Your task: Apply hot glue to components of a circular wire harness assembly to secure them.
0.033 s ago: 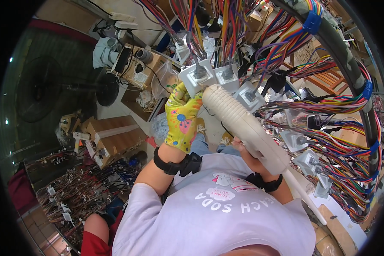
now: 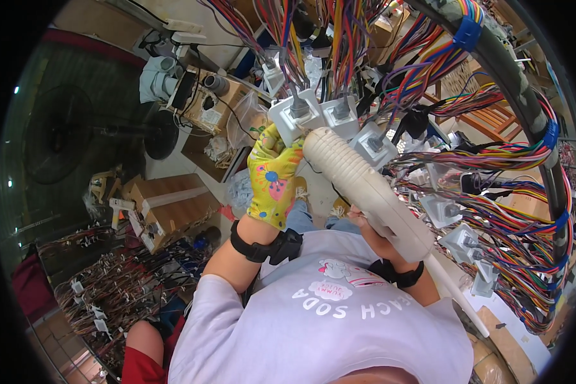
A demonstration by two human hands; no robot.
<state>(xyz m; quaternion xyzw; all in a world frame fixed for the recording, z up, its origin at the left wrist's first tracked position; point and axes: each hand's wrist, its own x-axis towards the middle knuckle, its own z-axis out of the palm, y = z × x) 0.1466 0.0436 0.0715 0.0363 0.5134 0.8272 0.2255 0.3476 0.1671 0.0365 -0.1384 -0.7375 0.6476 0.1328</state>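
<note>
My left hand [image 2: 272, 176], in a yellow glove with a flower print, grips the lower edge of a white square plastic housing [image 2: 288, 132]. A grey connector [image 2: 298, 109] with several colored wires sits in the housing. My bare right hand [image 2: 360, 219] is wrapped around the handle of a white glue gun [image 2: 365, 182], which hides most of its fingers. The gun's ribbed front end points at the housing, close to the gloved fingers; its tip is hard to make out. A long white glue stick [image 2: 457, 294] sticks out of its back.
More white housings [image 2: 372, 144] with wires hang along a curved dark frame [image 2: 521, 83] at the right. Left of me are a taped cardboard box [image 2: 179, 208], a fan [image 2: 153, 134] and piled wire harnesses [image 2: 121, 288]. Another person's knee [image 2: 144, 342] shows at the lower left.
</note>
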